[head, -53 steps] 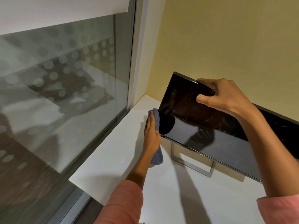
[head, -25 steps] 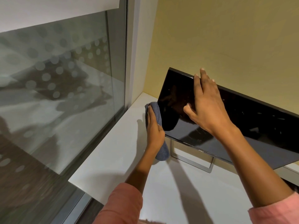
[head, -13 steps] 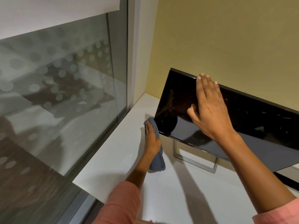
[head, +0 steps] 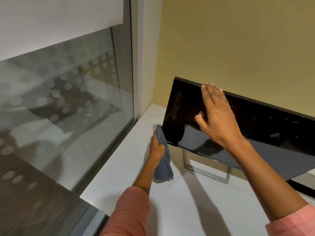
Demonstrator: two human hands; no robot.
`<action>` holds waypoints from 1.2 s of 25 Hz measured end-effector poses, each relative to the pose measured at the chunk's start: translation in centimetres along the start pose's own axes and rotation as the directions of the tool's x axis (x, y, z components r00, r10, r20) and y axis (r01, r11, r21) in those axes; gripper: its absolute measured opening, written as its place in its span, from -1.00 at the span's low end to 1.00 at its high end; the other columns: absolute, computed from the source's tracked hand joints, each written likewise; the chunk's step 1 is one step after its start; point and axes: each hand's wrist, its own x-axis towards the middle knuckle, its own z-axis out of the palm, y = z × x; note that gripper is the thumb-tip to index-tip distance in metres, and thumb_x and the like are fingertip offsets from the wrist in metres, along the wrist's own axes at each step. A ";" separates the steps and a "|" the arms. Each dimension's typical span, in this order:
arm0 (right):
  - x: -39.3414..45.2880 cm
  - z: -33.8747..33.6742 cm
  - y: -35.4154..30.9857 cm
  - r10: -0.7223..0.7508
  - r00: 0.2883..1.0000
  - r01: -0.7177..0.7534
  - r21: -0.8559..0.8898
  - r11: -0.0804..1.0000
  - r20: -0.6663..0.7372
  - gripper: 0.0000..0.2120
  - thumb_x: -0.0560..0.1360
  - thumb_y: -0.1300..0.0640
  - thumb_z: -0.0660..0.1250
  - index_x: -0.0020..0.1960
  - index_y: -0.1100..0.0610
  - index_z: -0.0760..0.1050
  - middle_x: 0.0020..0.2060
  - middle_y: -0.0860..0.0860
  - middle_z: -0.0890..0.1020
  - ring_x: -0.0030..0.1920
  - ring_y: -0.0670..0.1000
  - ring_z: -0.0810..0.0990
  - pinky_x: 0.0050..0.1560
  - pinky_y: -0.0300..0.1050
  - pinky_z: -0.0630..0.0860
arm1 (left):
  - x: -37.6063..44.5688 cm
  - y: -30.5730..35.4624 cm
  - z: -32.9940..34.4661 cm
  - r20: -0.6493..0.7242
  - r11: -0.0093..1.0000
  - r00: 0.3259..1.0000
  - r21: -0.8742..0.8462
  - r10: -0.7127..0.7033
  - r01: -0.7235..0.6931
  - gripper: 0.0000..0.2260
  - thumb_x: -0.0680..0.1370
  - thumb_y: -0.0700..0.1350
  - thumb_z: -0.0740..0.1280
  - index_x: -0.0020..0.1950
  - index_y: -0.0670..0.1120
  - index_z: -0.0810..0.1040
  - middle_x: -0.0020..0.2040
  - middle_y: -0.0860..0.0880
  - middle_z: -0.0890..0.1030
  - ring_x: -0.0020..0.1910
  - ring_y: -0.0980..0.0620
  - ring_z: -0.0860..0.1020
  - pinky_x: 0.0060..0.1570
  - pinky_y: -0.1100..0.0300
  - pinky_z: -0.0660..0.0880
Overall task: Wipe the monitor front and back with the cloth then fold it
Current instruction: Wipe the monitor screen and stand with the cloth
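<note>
A black monitor [head: 265, 130] stands on a white desk [head: 187, 208], its dark screen tilted toward me on a silver frame stand [head: 207, 174]. My right hand [head: 216, 114] lies flat and open on the screen's upper left part, fingertips at the top edge. My left hand [head: 156, 147] grips a blue-grey cloth [head: 164, 166] at the monitor's lower left corner; the cloth hangs down beside the left edge toward the desk. The monitor's back is hidden.
A glass partition [head: 68, 116] with frosted dots runs along the desk's left side. A yellow wall [head: 238, 48] stands close behind the monitor. The desk's front left corner [head: 85, 196] lies near the glass. A dark edge of another object [head: 301, 186] shows under the monitor's right side.
My right hand let go of the top edge and now rests flat on the screen. The monitor has tilted further toward me. My left hand with the cloth stays at the lower left corner.
</note>
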 end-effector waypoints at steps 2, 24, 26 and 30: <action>-0.1 0.1 0.2 -0.002 1.000 0.002 0.014 1.000 -0.008 -0.34 0.48 0.20 0.24 0.50 0.30 0.08 0.49 0.23 0.16 0.51 0.14 0.08 0.51 -0.02 -0.08 | -0.2 0.9 -0.4 -0.009 0.999 1.000 -0.028 -0.018 0.018 -0.49 0.51 -0.45 0.08 0.41 -0.07 0.29 0.30 -0.15 0.47 0.25 -0.09 0.47 -0.05 0.40 0.39; -3.5 1.2 -4.5 0.418 0.908 -0.172 0.879 0.446 -0.035 -0.81 0.49 0.23 0.36 0.10 0.11 0.48 -0.01 -0.11 0.58 0.03 -0.17 0.58 0.00 -0.35 0.51 | -8.0 11.1 3.1 -0.132 0.846 0.852 -0.118 0.506 -0.520 -0.46 0.64 -0.08 0.11 0.54 0.12 -0.10 0.51 0.27 0.04 0.45 0.34 0.09 0.42 0.29 0.17; -3.4 1.7 -3.9 0.474 0.880 -0.203 0.879 0.431 -0.029 -0.79 0.47 0.34 0.34 0.04 0.12 0.46 -0.06 -0.13 0.57 -0.03 -0.20 0.58 -0.07 -0.37 0.51 | -7.6 10.3 2.0 -0.023 0.809 0.809 0.031 0.587 -0.587 -0.34 0.59 -0.15 0.23 0.55 0.01 -0.10 0.46 0.42 -0.01 0.40 0.44 0.11 0.38 0.31 0.24; -3.0 2.5 -3.8 0.445 0.875 -0.147 0.772 0.618 -0.189 -0.72 0.42 0.48 0.23 -0.10 0.12 0.50 -0.15 -0.05 0.55 -0.11 -0.14 0.53 -0.10 -0.28 0.48 | -6.9 10.4 -0.4 -0.005 0.778 0.782 0.106 0.623 -0.619 -0.48 0.59 -0.14 0.14 0.53 0.04 0.08 0.51 0.26 0.10 0.50 0.13 0.09 0.47 0.03 0.14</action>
